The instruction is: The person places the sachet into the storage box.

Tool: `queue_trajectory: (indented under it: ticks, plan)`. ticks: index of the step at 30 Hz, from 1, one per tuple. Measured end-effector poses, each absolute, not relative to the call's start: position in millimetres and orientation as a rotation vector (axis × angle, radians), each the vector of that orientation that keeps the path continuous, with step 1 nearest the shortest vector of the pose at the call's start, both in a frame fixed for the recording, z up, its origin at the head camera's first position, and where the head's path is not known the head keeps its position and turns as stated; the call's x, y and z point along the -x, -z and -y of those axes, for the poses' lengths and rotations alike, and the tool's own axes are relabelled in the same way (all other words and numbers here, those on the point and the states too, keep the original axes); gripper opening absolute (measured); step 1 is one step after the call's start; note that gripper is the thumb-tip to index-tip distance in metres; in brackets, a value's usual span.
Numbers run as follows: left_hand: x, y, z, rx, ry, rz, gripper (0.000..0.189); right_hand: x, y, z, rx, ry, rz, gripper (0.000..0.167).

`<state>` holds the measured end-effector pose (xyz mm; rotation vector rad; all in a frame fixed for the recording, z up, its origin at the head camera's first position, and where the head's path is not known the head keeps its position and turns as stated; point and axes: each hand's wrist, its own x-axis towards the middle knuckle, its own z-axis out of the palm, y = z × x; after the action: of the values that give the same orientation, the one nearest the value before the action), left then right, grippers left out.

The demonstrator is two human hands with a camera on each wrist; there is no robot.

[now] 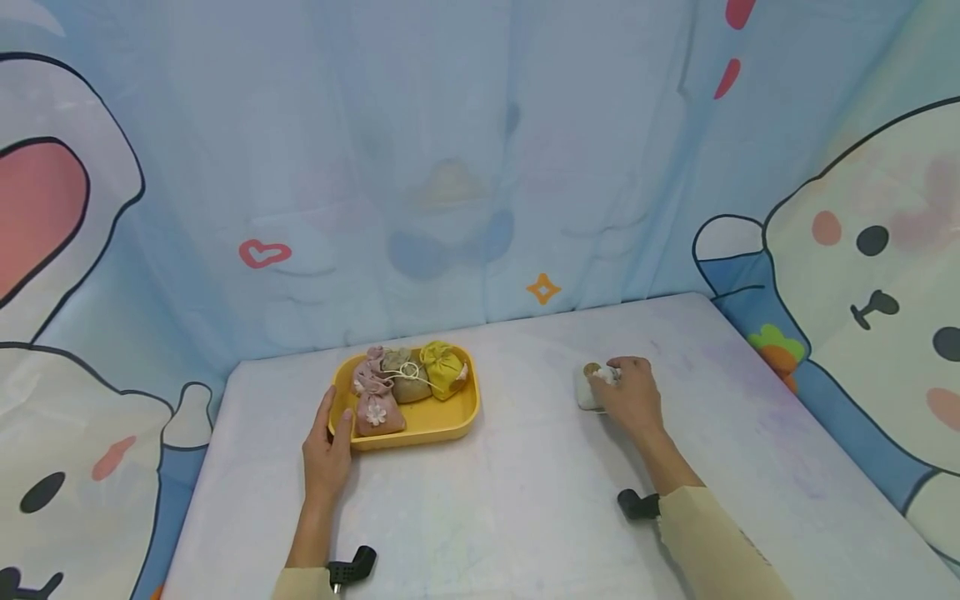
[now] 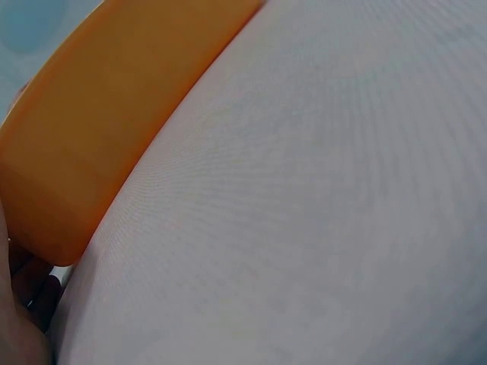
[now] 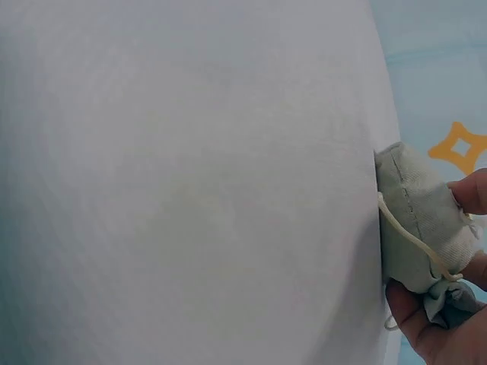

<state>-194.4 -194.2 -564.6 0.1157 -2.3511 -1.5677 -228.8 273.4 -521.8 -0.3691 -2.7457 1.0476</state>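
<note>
On the left of the table, a yellow tray [image 1: 442, 434] holds several small drawstring pouches: dusty pink ones, the front pink pouch [image 1: 380, 417] with a white flower, an olive-grey pouch [image 1: 412, 388] and a yellow pouch [image 1: 442, 367]. My left hand [image 1: 327, 458] grips the tray's left end, thumb at the front corner and fingers along the side. Over to the right, my right hand [image 1: 632, 398] holds a pale grey drawstring pouch [image 3: 415, 217] between thumb and fingers. Its cream cord hangs along the cloth in the right wrist view, and the pouch appears to touch the table.
A white cloth covers the table [image 1: 525, 500]. Behind it hangs a light blue curtain [image 1: 450, 167] printed with cartoon animals, meeting the table's back edge. Black wrist mounts [image 1: 352, 567] sit on both forearms.
</note>
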Motion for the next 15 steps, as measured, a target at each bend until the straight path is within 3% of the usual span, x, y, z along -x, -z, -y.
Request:
queue_trajectory:
  ticks: [15]
  plan:
    - [193.9,563.8,193.2,-0.108,1.545,2.350,0.054,228.5,516.7,-273.6,0.303,-1.117,2.662,0.050]
